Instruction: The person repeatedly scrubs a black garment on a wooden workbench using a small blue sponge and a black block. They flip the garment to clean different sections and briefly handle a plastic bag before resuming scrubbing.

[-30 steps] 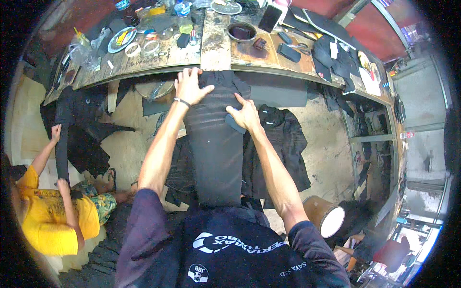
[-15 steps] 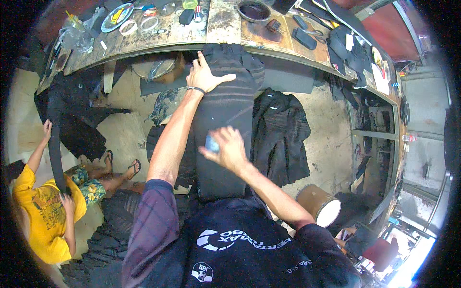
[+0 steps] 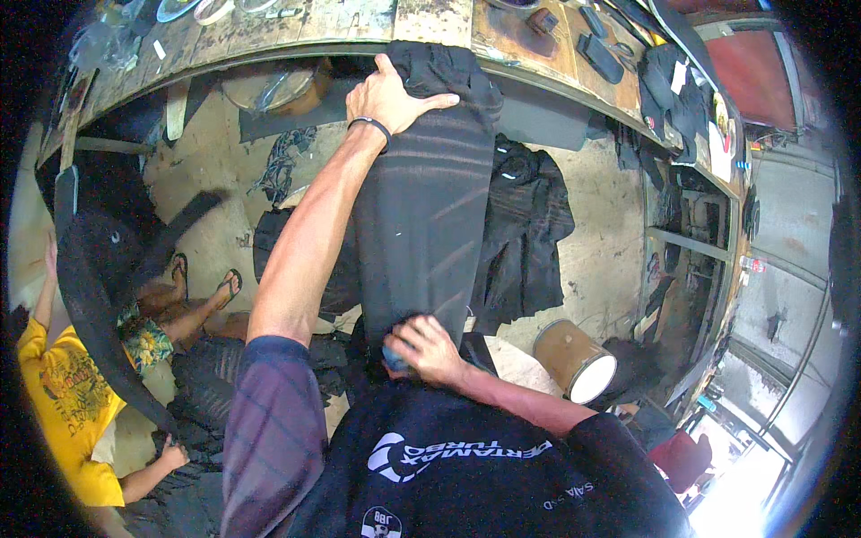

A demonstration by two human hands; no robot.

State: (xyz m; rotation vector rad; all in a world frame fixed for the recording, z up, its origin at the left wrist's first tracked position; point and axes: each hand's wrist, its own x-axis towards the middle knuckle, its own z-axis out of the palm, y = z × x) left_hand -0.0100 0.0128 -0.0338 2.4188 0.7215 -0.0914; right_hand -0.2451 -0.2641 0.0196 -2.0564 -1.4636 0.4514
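A pair of black denim trousers (image 3: 425,215) lies stretched lengthwise in front of me, from the bench edge toward my body. Pale streaks cross the upper leg, and faded slanting lines run lower down. My left hand (image 3: 387,97) presses on the far end of the cloth, thumb and fingers spread. Close to my shirt, my right hand (image 3: 429,351) is wrapped round a small blue block (image 3: 393,359) against the near end of the leg. The fingers cover most of that block, so its exact kind is unclear.
More dark trousers (image 3: 527,224) hang at the right. A brown drum (image 3: 563,351) with a white end stands beyond my right arm. Across the far side runs a stained wooden bench (image 3: 345,27). At the left, a person in a yellow shirt (image 3: 72,394) handles a dark garment (image 3: 108,296).
My right hand has slid down the leg toward my body with the blue block. The left hand stays planted at the far end. The yellow-shirted person's garment has swung.
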